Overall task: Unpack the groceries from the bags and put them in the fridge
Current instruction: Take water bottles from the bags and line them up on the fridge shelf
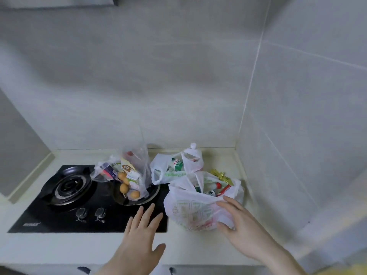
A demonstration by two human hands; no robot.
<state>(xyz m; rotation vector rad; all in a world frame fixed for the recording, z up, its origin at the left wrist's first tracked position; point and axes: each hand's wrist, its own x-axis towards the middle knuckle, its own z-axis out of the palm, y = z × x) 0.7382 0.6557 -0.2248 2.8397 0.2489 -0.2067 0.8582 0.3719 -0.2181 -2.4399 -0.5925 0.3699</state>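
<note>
The printed bag (195,210) sits on the pale counter (79,247) just right of the black hob (87,199), slumped with its mouth facing up and away from the person, so its contents, bottle tops and red and green packs, show at the far side. The right hand (236,221) is on this bag: fingers spread over the bag's near right flank, thumb under the plastic, seemingly gathering a loose fold rather than gripping hard. It is plainly the nearer hand, and the bag's opening lies just beyond its fingertips.

The left hand (142,233) is off the bag, on its left, flat with straight fingers over the front edge of the hob, holding nothing; it looks poised to steady or open the bag's left side.

Behind the printed bag stands a white bag (174,169) with a bottle inside. Left of the printed bag, on the hob's right burner, a clear bag (131,175) holds eggs and packets. No fridge is in view.
</note>
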